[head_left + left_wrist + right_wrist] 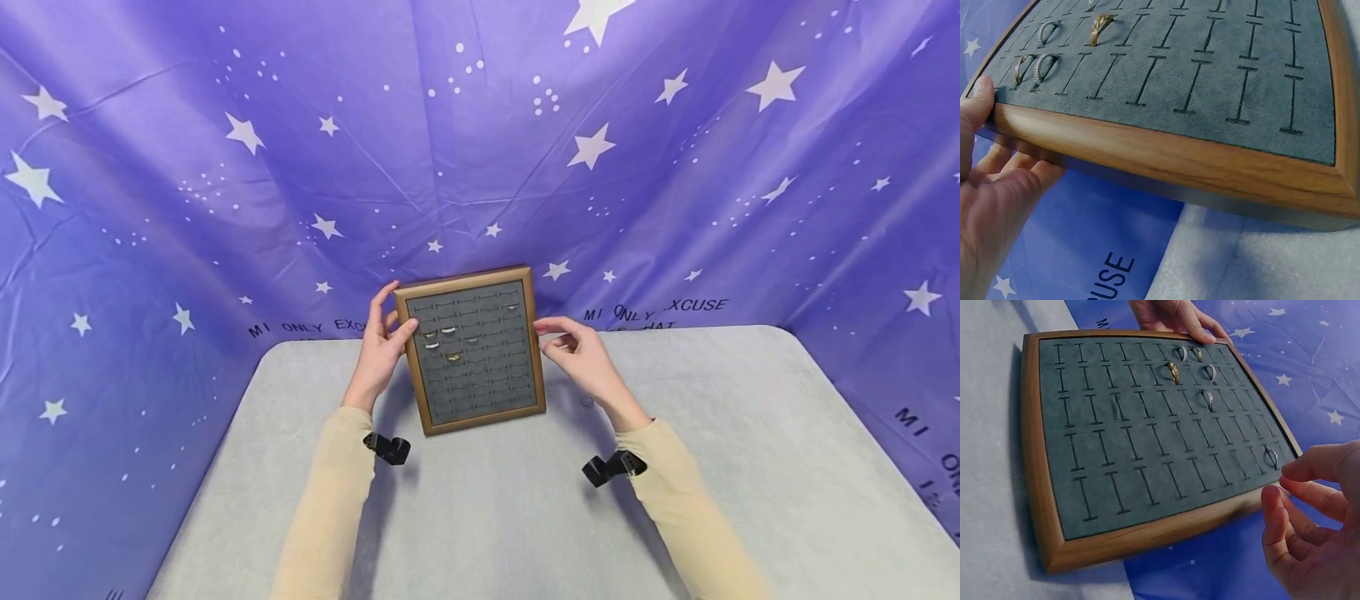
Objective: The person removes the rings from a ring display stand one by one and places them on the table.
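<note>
A ring display tray [480, 422] with a brown wooden frame and grey slotted padding is tilted up toward me. My left hand [381, 350] grips its left edge, thumb on the front of the frame and fingers behind. Several rings sit in the slots, among them a gold ring [1173, 373] and a silver ring [1207, 399] in the right wrist view. Beside the right edge is my right hand [585, 358], fingers bent and nothing visible between them. Its fingertips are close to the frame and a lone silver ring [1271, 456]; contact is unclear.
A light grey table [480, 517] lies under the tray. Purple cloth [420, 167] with white stars and lettering hangs behind and at both sides. A black wrist camera [387, 448] is strapped to the left wrist, another black camera [611, 469] to the right.
</note>
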The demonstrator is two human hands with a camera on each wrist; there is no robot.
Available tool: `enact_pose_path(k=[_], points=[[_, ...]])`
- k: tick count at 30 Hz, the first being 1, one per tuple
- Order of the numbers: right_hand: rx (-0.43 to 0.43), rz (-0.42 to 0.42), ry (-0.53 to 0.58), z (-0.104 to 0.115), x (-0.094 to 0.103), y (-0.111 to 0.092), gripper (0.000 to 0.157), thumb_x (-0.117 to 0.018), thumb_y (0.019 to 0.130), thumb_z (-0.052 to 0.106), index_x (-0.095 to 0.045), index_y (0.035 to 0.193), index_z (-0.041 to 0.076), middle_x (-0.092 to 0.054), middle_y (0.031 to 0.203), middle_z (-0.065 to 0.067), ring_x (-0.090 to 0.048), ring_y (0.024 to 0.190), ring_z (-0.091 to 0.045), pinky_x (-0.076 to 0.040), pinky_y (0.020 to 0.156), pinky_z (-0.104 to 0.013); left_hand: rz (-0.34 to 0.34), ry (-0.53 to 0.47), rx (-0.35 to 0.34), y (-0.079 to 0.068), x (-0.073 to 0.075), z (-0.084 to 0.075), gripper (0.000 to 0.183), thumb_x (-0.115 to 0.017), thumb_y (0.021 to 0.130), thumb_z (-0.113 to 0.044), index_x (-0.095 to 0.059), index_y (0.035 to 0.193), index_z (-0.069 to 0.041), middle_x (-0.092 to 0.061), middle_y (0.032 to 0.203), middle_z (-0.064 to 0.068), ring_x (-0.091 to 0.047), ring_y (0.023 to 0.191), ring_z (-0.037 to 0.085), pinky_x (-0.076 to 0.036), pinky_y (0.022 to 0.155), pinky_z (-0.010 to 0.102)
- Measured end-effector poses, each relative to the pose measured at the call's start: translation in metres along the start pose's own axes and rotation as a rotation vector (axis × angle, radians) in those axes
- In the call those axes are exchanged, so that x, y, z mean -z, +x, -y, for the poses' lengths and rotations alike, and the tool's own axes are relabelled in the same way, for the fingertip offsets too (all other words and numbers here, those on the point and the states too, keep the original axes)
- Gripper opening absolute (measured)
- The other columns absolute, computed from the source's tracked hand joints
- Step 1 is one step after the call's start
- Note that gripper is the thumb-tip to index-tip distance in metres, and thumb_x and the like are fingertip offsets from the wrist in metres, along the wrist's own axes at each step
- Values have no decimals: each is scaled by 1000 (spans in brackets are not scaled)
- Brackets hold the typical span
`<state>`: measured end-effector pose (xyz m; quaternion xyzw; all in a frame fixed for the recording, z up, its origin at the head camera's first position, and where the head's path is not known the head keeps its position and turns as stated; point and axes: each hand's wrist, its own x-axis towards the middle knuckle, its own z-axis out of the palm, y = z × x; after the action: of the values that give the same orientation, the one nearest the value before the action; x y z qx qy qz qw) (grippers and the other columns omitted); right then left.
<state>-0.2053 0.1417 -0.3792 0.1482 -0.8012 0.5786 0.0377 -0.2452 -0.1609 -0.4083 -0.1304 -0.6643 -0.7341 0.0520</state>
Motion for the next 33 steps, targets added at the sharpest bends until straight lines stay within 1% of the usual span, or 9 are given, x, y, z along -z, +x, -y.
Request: enact_pose_path(k=[3,7,11,14,17,21,25,29,33], points=[[13,-10,-3,7,-3,4,31,-59,90,-7,-58,120,-13,-60,116,-29,-59,95,-41,-48,74,-21,-28,7,0,-1,-1,-1,64,-54,97,0,-25,151,-19,-58,114,7,-63,81,16,-52,64,26],[52,-71,-12,10,-6,11,29,-64,89,-4,-60,117,-12,-60,111,-29,-57,93,-36,-46,75,-21,-57,4,-2,-1,-2,0,64,-55,97,0,-27,151,-19,-57,113,7,-65,80,15,-53,65,27],[86,-123,-25,11,-9,18,29,-67,88,-1,-62,115,-11,-58,107,-29,-55,89,-32,-45,74,-23,-62,16,-21,2,0,9,62,-55,97,-1,-30,150,-20,-60,107,5,-61,70,12,-47,57,22],[110,-142,-44,-6,-10,28,29,-68,88,1,-64,115,-8,-58,106,-26,-55,88,-30,-45,73,-26,-55,37,-33,6,3,21,62,-54,98,-4,-29,151,-23,-62,104,4,-54,64,12,-40,51,21],[137,-161,-64,-23,-12,38,28,-70,87,3,-67,114,-3,-58,103,-21,-54,83,-23,-44,70,-25,-49,42,-35,8,6,29,62,-54,99,-6,-28,151,-25,-62,107,6,-57,68,12,-46,55,21],[174,-190,-51,-29,-18,46,24,-72,84,3,-70,108,2,-56,96,-15,-48,73,-16,-39,63,-22,-46,39,-32,8,6,27,61,-54,99,-8,-29,151,-27,-62,108,9,-61,72,13,-50,58,23],[197,-220,-50,-31,-27,51,20,-73,82,2,-73,102,3,-52,90,-11,-44,71,-15,-35,61,-21,-45,18,-33,8,6,25,60,-54,99,-7,-29,150,-24,-63,106,6,-55,64,10,-43,51,20],[235,-255,-107,-34,-34,52,18,-73,81,1,-73,99,3,-49,87,-10,-42,72,-18,-33,62,-22,-46,7,-42,7,7,24,59,-54,99,-7,-29,151,-22,-63,104,5,-47,59,9,-36,48,19],[259,-286,-147,-34,-38,52,16,-73,81,0,-73,96,2,-48,86,-11,-43,71,-20,-33,63,-24,-54,4,-44,6,7,24,58,-55,99,-8,-31,150,-23,-63,104,6,-48,61,9,-36,49,19]])
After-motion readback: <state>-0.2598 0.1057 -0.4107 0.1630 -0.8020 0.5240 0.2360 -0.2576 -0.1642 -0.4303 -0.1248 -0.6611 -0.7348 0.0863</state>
